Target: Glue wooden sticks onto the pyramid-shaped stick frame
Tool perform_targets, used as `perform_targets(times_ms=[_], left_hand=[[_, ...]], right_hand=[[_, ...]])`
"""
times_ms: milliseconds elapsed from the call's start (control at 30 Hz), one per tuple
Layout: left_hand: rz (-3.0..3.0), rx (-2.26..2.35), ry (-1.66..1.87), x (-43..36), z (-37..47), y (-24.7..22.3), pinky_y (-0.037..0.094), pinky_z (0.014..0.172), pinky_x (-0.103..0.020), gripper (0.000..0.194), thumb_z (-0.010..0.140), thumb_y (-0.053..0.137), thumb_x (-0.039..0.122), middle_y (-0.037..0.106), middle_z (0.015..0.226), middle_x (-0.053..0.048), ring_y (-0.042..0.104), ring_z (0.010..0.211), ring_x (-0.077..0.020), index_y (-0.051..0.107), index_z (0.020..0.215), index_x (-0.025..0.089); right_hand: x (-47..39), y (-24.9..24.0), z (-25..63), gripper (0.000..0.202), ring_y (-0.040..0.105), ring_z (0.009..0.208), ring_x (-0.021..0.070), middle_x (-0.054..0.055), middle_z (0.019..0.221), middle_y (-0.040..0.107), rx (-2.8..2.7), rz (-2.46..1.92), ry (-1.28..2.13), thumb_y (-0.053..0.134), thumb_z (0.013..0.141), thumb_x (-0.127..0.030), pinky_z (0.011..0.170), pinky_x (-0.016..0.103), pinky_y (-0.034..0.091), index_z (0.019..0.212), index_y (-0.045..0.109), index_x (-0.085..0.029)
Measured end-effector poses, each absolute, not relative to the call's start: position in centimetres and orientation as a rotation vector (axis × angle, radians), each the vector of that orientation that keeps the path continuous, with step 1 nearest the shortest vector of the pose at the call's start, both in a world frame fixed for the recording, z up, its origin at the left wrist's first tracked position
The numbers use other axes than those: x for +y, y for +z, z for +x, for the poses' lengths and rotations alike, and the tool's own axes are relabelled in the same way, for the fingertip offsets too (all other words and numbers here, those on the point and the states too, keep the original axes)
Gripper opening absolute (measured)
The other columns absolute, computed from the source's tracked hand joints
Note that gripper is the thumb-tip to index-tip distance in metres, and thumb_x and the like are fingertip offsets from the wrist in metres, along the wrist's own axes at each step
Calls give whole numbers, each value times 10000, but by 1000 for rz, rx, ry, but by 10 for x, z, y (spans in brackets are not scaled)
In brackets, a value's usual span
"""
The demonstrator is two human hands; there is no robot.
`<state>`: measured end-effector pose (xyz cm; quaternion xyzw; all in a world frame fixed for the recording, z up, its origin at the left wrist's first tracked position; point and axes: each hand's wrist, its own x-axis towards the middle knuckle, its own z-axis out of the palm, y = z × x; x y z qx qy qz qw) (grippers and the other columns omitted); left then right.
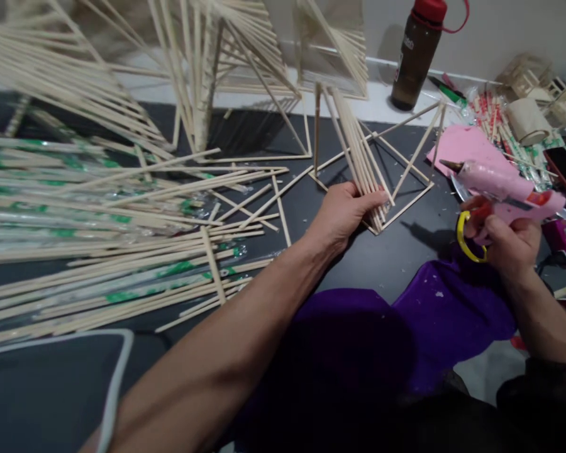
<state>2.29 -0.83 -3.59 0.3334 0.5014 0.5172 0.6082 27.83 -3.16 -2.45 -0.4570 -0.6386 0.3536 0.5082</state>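
Observation:
My left hand (342, 214) is closed on the lower end of a stick frame (358, 151), its thumb lying across a fan of pale wooden chopsticks. The frame stands on the dark grey table (358, 261) with several thin sticks joined into triangles. Off to the right, my right hand (512, 242) grips a pink glue gun (497, 179) above the table, with the nozzle pointing left. Scissors with a yellow handle (463, 236) show beside the right hand's fingers; whether they touch the hand I cannot tell.
Wrapped and loose chopsticks (122, 251) cover the table's left side. Larger stick structures (202, 75) stand along the back. A brown bottle (417, 56) with a red lid, a pink sheet (471, 148) and red-wrapped sticks (488, 113) lie toward the right. Purple cloth (448, 314) hangs at the front edge.

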Motion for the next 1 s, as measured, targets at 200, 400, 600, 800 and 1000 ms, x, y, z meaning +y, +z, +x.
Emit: perform_targets(times_ms=[200, 400, 600, 800, 1000], left_hand=[[780, 1245, 1177, -6, 23, -33, 451, 489, -239, 233, 505, 797, 258, 623, 587, 0, 532, 523, -115, 680, 664, 136], [785, 1254, 1174, -5, 24, -33, 454, 483, -236, 268, 467, 802, 271, 638, 615, -2, 540, 527, -119, 672, 664, 143], [785, 1244, 1184, -5, 25, -32, 450, 506, -224, 269, 465, 812, 256, 652, 614, -9, 551, 545, -114, 681, 666, 134], [753, 1226, 1189, -6, 25, -31, 457, 525, -216, 282, 453, 826, 238, 645, 610, -1, 562, 556, -107, 673, 661, 123], [786, 1162, 1196, -8, 24, -34, 469, 550, -235, 251, 497, 812, 238, 639, 626, -1, 562, 566, -114, 677, 677, 125]], right_hand=[[6, -13, 292, 178, 492, 396, 79, -48, 502, 550, -1151, -1251, 786, 695, 763, -344, 405, 200, 378, 725, 591, -204], [50, -6, 330, 127, 478, 397, 66, -46, 513, 554, -1010, -1469, 825, 634, 785, -266, 405, 189, 409, 747, 572, -161], [71, -12, 337, 152, 518, 450, 84, 20, 576, 622, -1134, -1680, 726, 615, 773, -280, 426, 202, 380, 730, 597, -135], [81, -13, 330, 213, 664, 723, 181, 108, 810, 732, -1252, -1963, 497, 673, 744, -297, 595, 237, 471, 846, 659, -110], [69, 4, 328, 543, 613, 1140, 426, 315, 1145, 671, -1583, -2422, -60, 594, 838, -484, 932, 501, 451, 1085, 704, -13]])
